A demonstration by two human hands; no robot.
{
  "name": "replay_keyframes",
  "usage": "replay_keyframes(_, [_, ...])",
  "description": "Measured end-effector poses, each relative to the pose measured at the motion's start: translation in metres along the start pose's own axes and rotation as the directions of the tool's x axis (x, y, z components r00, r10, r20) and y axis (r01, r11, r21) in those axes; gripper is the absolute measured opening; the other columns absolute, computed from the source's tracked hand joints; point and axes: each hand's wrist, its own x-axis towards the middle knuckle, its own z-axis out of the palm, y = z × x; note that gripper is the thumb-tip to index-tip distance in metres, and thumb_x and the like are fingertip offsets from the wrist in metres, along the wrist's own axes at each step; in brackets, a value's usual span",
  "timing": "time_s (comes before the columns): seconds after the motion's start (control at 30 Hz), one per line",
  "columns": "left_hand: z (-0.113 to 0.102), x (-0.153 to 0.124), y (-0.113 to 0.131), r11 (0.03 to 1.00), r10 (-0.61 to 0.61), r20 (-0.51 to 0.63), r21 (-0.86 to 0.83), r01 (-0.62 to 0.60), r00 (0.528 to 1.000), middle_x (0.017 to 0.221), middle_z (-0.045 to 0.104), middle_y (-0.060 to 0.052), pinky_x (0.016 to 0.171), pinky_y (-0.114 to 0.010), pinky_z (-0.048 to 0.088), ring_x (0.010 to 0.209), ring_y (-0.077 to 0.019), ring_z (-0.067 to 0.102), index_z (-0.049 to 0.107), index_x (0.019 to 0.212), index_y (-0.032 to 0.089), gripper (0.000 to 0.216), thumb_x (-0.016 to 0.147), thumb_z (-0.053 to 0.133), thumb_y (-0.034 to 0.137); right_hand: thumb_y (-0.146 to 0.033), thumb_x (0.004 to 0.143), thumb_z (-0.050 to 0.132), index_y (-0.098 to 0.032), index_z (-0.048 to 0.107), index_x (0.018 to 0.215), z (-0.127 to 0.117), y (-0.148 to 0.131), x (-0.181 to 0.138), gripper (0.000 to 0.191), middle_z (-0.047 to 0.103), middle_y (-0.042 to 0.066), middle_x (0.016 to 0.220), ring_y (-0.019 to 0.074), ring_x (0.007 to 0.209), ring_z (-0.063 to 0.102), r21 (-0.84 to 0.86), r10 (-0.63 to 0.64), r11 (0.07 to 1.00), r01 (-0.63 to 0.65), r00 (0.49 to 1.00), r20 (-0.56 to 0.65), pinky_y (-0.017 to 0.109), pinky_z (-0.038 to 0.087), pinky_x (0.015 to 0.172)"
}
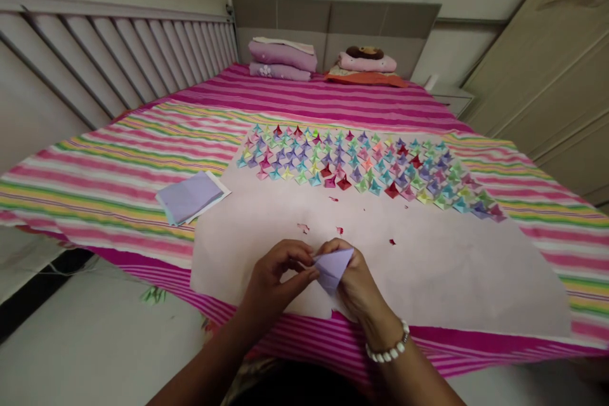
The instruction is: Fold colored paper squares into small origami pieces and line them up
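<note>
Between my two hands is a folded piece of lilac paper (332,268), held above the near part of a large pale sheet (457,266). Thumb and fingers of my left hand (281,271) pinch its left edge. My right hand (356,285), with a white bead bracelet at the wrist, grips it from behind and from the right, so most of those fingers are hidden. Rows of small folded paper pieces (328,155) in many colours cover the far part of the sheet. A few red paper scraps (339,229) lie just beyond my hands.
A stack of paper squares (190,196), lilac on top, lies at the left on the striped bedspread (95,168). Folded bedding (283,58) and a pink pillow (367,63) rest by the headboard (304,19). A white railing (118,57) runs along the left side.
</note>
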Motion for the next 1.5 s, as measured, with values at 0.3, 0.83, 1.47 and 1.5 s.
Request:
replay_keyframes(0.3, [0.0,-0.003,0.012,0.985,-0.054,-0.019,0.161,0.056,0.998,0.091,0.066,-0.006,0.07,-0.027,0.051,0.081,-0.0151,0.062,0.061,0.074,0.017,0.008,0.079,0.063,0.022,-0.022,0.064,0.077,-0.02,0.064,0.067,-0.005,-0.006,-0.003,0.013,0.062,0.0,0.068,0.013,0.061,0.054,-0.202,-0.159,0.964,0.173,0.984,0.084,0.024,0.042,0.056])
replay_keyframes(0.83, [0.003,-0.005,0.009,0.994,-0.108,-0.046,0.031,0.11,0.993,0.07,0.061,0.0,0.057,-0.023,0.049,0.063,-0.0113,0.06,0.064,0.089,0.018,0.01,0.082,0.062,0.025,-0.022,0.064,0.079,-0.02,0.065,0.07,-0.003,-0.001,-0.003,0.015,0.066,0.0,0.069,0.0146,0.058,0.059,-0.043,-0.049,0.997,0.056,0.987,0.15,0.028,0.046,0.056])
replay_keyframes(1.47, [-0.009,-0.005,-0.002,0.901,0.238,0.129,0.34,-0.268,0.963,0.089,0.07,-0.005,0.076,-0.027,0.055,0.084,-0.0159,0.067,0.069,0.095,0.02,0.019,0.076,0.071,0.018,-0.007,0.052,0.068,-0.017,0.065,0.063,0.007,-0.007,-0.003,0.016,0.063,-0.001,0.063,0.0108,0.056,0.053,0.019,0.166,0.985,-0.17,0.976,0.144,0.021,0.043,0.053])
replay_keyframes(1.5, [-0.009,-0.005,-0.003,0.907,0.23,0.125,0.331,-0.259,0.965,0.089,0.07,-0.005,0.075,-0.027,0.055,0.083,-0.0159,0.067,0.07,0.093,0.02,0.017,0.076,0.071,0.018,-0.006,0.051,0.066,-0.017,0.065,0.062,0.008,-0.008,-0.003,0.016,0.063,-0.001,0.062,0.0101,0.054,0.053,0.015,0.179,0.983,-0.182,0.976,0.127,0.02,0.042,0.051])
